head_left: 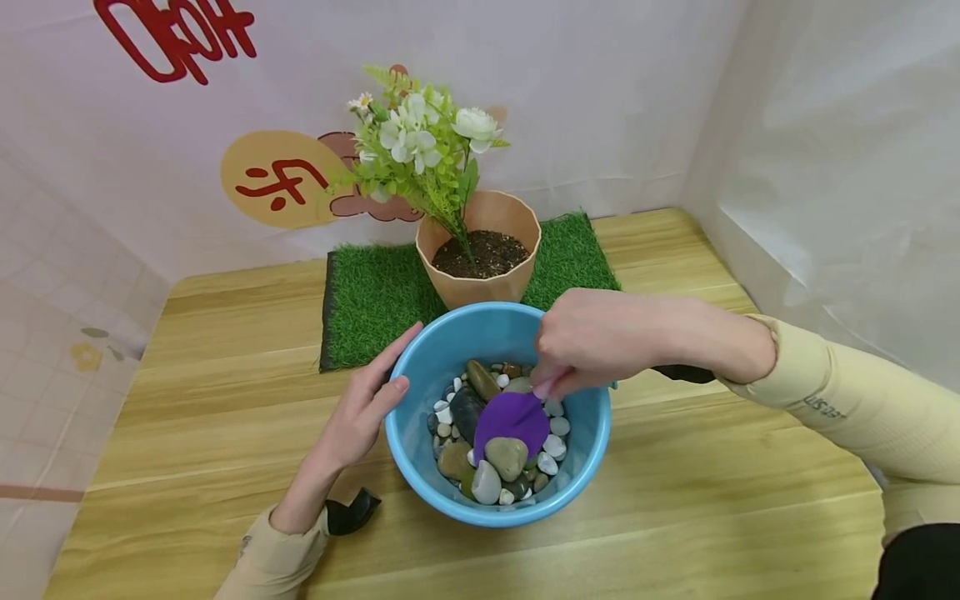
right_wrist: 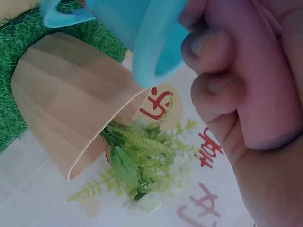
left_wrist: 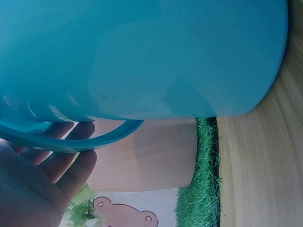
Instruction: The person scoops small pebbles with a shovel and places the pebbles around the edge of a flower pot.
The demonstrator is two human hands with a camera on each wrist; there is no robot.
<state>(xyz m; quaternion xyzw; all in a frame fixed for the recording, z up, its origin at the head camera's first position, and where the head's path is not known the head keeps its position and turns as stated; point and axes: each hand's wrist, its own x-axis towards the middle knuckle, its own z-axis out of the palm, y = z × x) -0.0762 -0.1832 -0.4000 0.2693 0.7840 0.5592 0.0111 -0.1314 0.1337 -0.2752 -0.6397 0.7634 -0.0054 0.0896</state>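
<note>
A blue bucket [head_left: 498, 518] holds many stones, pale pebbles around the sides and larger ones in the middle. My right hand [head_left: 600, 337] grips the pink handle of a purple shovel [head_left: 517, 419] whose blade lies among the stones, with a greyish-tan stone [head_left: 506, 457] at its lower end. In the right wrist view, fingers curl round the pink handle [right_wrist: 265, 90]. My left hand [head_left: 360, 417] rests against the bucket's left side, thumb at the rim. Its extended fingers reach past the bucket's blue handle [left_wrist: 109, 136] in the left wrist view.
Behind the bucket, a peach flowerpot [head_left: 480, 289] with soil and white flowers [head_left: 412, 133] stands on a green turf mat [head_left: 375, 308]. The wooden table [head_left: 225, 375] extends to both sides, and a printed wall covering [head_left: 600, 100] rises at the back.
</note>
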